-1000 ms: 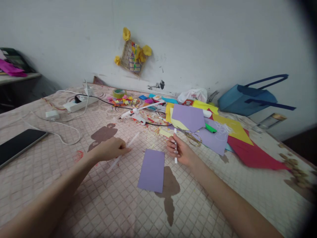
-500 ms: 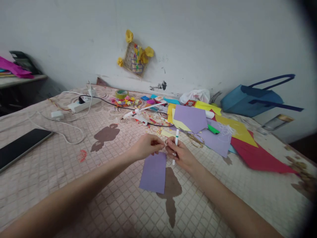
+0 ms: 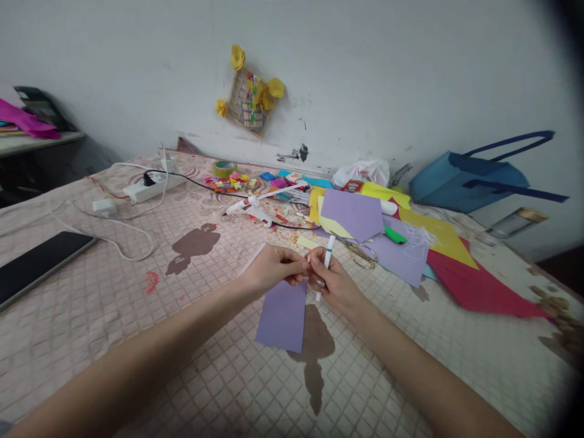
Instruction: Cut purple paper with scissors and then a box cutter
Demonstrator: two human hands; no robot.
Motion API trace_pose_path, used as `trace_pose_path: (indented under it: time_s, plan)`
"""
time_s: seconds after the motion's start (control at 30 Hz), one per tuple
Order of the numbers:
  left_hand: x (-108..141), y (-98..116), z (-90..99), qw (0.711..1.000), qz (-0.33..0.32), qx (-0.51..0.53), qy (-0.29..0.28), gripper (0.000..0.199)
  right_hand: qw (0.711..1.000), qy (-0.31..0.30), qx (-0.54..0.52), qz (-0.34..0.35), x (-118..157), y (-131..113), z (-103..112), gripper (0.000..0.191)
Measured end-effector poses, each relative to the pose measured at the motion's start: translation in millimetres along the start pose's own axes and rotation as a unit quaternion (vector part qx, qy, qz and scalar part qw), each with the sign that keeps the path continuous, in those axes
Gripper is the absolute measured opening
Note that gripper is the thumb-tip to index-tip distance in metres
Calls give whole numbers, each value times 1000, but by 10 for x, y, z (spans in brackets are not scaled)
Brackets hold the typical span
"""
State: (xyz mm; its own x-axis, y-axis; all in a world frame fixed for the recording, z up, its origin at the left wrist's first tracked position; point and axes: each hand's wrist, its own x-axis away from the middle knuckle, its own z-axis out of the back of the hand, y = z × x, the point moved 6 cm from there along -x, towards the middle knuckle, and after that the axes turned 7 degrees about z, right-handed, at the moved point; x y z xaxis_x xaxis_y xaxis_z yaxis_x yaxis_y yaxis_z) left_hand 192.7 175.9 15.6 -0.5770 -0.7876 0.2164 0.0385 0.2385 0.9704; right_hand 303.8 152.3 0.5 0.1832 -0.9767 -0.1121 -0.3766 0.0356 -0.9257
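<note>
Right hand (image 3: 336, 281) holds a marker (image 3: 329, 249) — blue bag's (image 3: 438, 182) contents hidden.

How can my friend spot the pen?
On the table, find the nearest purple card. Up and right of it, the right hand holds the pen, slightly tilted. It's thin and white with a green band, unlike the gold-handled scissors nearby.

A faint number (image 3: 302, 102) starting with 28, its last digit too blurred to read surely, stood on the wall (image 3: 365, 79).
</note>
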Motion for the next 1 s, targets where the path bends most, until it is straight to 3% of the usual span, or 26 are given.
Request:
trace_pose_path:
  time_s: [0.3, 0.5, 1.0]
  plan:
    - [39, -38, 17, 999, 13, 42, -10, 12, 998, -19, -50, -35, 38, 125, -71, 30]
    - [40, -62, 14, 996, 30, 76, -41, 26, 996, -22, -74, -45, 22, 149, -47, 31]
    - [35, -106, 4, 995, 21, 100, -17, 24, 999, -4, -28, -30, 17, 114, -81, 31]
